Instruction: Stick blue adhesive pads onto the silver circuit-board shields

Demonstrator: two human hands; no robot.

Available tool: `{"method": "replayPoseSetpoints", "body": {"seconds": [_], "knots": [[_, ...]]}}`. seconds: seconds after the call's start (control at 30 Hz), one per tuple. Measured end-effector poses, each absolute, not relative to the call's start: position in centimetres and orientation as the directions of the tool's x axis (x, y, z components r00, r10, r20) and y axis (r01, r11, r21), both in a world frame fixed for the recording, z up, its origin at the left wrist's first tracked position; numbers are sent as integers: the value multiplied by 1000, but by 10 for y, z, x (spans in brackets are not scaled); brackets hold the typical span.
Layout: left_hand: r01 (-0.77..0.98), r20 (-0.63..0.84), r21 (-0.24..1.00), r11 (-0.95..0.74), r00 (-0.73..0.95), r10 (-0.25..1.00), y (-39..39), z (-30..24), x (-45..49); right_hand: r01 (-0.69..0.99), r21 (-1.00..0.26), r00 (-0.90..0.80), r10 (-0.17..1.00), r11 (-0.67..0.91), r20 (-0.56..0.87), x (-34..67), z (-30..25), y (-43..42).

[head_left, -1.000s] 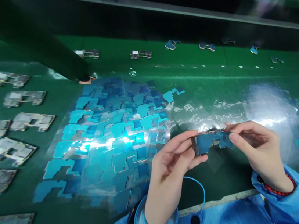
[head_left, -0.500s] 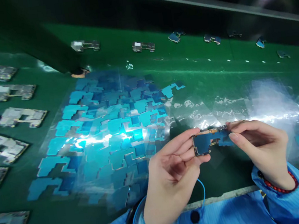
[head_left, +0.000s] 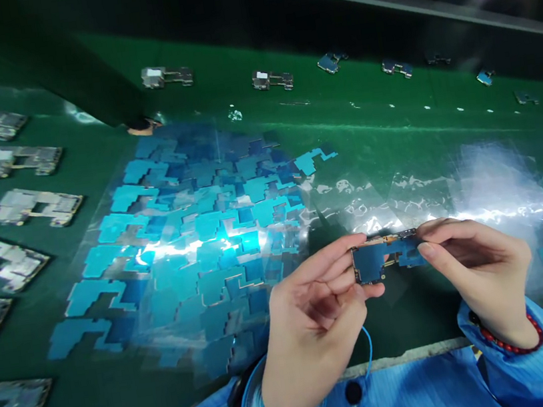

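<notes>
Nearest the camera, blue sleeves frame both hands, raised just above the front edge of the green worktop [head_left: 381, 120]. The left hand [head_left: 308, 319] pinches the left end of a small board [head_left: 383, 258] between thumb and forefinger, its other fingers curled loosely under. The right hand [head_left: 477, 269] pinches the right end, forefinger along the top edge, thumb in front, wrist bent inward with a red bead bracelet [head_left: 510, 341] at the cuff. The board sits level between them, clear of the worktop, its face mostly covered by a blue film piece.

The step in hand looks like seating that blue film on the board: it appears laid on and being pressed or aligned. Finishing it would call for even fingertip pressure along the edges while the other hand steadies the board, with no bending.

Just beyond the hands lie clear backing sheets [head_left: 402, 198], shiny under the lamp. To the left spreads a wide sheet of blue film shapes [head_left: 195, 234]. Further left, bare boards [head_left: 34, 206] lie in rows. Along the far strip more boards [head_left: 272, 80] sit well apart, some blue, some bare
</notes>
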State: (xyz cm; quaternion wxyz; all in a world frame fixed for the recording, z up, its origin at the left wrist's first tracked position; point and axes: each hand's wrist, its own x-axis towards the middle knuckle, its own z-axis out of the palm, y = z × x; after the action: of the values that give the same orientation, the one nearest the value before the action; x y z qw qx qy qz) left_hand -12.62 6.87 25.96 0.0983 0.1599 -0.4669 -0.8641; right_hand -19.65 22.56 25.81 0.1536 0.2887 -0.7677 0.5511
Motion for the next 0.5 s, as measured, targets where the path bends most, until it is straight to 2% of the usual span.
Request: {"method": "replayPoseSetpoints", "body": {"seconds": [0.33,0.5], "knots": [[-9,-196,865,-502,-926,-323,68,258,-125,-621,-747,-781,-276,237,560,-196,258,225],[32,-180,834,-551,-928,-326,69,260,-125,-622,-747,-780,-276,236,562,-195,258,225]]}}
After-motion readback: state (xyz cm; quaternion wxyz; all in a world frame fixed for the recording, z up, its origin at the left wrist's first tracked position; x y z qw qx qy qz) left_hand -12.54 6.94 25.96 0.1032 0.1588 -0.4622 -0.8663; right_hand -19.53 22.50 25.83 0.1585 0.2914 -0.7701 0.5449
